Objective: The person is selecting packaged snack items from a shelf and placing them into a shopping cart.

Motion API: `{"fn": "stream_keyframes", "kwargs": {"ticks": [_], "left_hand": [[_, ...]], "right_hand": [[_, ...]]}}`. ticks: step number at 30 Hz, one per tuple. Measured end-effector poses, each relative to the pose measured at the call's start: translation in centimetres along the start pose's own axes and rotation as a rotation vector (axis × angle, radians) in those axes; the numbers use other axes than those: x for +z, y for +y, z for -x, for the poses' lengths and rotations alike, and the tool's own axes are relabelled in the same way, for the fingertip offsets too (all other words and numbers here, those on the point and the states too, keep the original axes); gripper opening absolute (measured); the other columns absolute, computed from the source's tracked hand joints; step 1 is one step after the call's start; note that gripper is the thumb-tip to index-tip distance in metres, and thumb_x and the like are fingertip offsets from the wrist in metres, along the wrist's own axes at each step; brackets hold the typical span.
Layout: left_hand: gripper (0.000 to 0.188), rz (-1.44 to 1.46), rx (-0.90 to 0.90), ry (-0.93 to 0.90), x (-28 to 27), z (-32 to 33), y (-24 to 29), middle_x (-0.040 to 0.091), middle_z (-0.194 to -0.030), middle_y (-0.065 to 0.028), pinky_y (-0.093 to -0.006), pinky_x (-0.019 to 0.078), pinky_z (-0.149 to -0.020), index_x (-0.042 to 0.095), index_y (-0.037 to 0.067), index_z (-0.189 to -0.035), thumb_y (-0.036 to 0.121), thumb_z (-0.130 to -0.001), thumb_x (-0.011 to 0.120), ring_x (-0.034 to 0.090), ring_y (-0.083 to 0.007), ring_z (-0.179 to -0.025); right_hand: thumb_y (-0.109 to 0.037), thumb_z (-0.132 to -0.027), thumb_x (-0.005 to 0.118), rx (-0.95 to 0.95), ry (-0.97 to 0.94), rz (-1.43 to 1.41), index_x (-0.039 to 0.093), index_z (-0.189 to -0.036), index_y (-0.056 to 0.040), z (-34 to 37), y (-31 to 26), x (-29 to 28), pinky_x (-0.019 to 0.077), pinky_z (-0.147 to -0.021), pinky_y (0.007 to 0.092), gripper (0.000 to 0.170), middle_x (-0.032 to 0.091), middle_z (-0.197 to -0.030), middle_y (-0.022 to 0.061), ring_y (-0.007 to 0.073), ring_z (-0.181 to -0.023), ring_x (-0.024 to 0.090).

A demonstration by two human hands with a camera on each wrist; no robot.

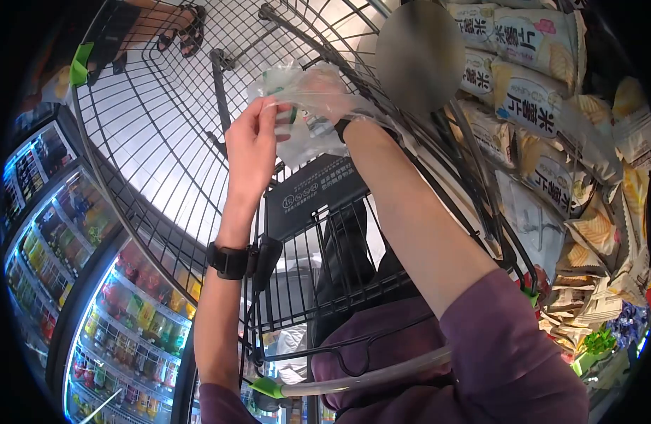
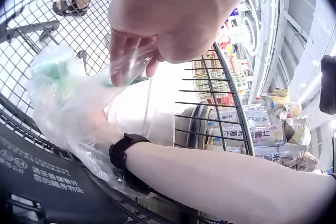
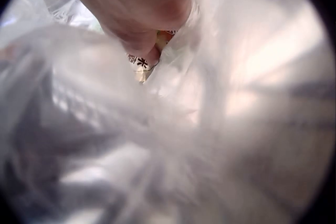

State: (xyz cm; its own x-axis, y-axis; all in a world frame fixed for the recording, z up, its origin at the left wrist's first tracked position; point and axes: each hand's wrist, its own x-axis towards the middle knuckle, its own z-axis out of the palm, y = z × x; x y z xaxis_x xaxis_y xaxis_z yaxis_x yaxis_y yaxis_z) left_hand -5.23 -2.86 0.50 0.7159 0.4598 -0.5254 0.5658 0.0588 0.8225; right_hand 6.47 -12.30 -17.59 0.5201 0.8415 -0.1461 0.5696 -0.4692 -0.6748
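Observation:
A clear plastic bag [image 1: 297,145] spreads over the shopping cart's seat end, seen large in the left wrist view too. My left hand [image 1: 250,145] pinches the bag's edge between thumb and fingers, holding its mouth up. Inside the bag is my right hand [image 1: 327,93], covered by plastic up to the black wristband. In the right wrist view, the right fingers [image 3: 139,35] curl onto a small snack packet [image 3: 139,61] with printed characters; most of the packet is hidden behind the hand and bag.
The wire cart [image 1: 149,134] surrounds both hands, with a black seat flap [image 1: 317,196] just below the bag. Bagged chips [image 1: 530,106] are stacked on the right. Lit drink coolers [image 1: 131,318] stand at left. A person's sandalled feet [image 1: 187,32] show beyond the cart.

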Motion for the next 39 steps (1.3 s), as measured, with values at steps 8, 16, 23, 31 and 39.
{"fn": "stream_keyframes", "kwargs": {"ticks": [8,16,23,31,39], "left_hand": [[0.035,-0.08,-0.005,-0.091,1.6,0.2,-0.2,0.067,-0.108,-0.0112,-0.0311,0.0581,-0.075,0.061,-0.004,-0.117,0.024,-0.104,0.043,0.067,-0.0203,-0.097],[0.04,-0.103,-0.015,-0.074,1.9,0.2,-0.7,0.066,-0.115,-0.0139,-0.0328,0.0567,-0.079,0.061,-0.004,-0.12,0.028,-0.103,0.045,0.066,-0.0222,-0.101],[0.037,-0.24,-0.065,-0.037,1.9,0.1,-3.0,0.067,-0.111,-0.0135,-0.0326,0.0557,-0.077,0.058,-0.001,-0.125,0.024,-0.1,0.051,0.067,-0.0214,-0.097],[0.051,-0.603,0.062,-0.033,3.4,3.2,-2.1,0.07,-0.102,-0.0226,-0.0378,0.0544,-0.079,0.053,-0.005,-0.127,0.028,-0.089,0.063,0.07,-0.0293,-0.087],[0.035,-0.747,0.212,-0.311,5.5,6.8,1.6,0.068,-0.096,-0.0244,-0.0428,0.0516,-0.08,0.065,-0.004,-0.106,0.027,-0.09,0.059,0.068,-0.0365,-0.09]], "right_hand": [[-0.04,-0.092,0.054,0.021,-0.005,-0.307,0.055,-0.129,-0.0098,1.6,0.9,-0.9,0.0415,-0.101,0.0376,0.048,0.059,-0.126,0.0123,0.0264,-0.119,0.055],[-0.015,-0.089,0.057,-0.097,-0.018,0.572,0.065,-0.114,-0.0114,0.3,-0.1,0.4,0.0433,-0.101,0.0387,0.026,0.066,-0.117,0.0094,0.0239,-0.117,0.059],[-0.018,-0.091,0.054,0.248,-0.138,0.467,0.067,-0.114,-0.0088,-0.7,-0.2,3.3,0.0507,-0.089,0.0406,0.028,0.066,-0.119,0.0114,0.0288,-0.108,0.064],[-0.028,-0.088,0.063,0.519,-0.674,0.314,0.069,-0.118,-0.0147,3.8,-8.4,-7.9,0.0479,-0.096,0.0505,0.033,0.066,-0.124,0.0016,0.0234,-0.115,0.061],[-0.02,-0.073,0.068,0.199,-0.433,0.248,0.074,-0.099,-0.0047,8.7,-15.6,-21.1,0.055,-0.08,0.0413,0.03,0.07,-0.103,0.0172,0.0323,-0.093,0.069]]}}
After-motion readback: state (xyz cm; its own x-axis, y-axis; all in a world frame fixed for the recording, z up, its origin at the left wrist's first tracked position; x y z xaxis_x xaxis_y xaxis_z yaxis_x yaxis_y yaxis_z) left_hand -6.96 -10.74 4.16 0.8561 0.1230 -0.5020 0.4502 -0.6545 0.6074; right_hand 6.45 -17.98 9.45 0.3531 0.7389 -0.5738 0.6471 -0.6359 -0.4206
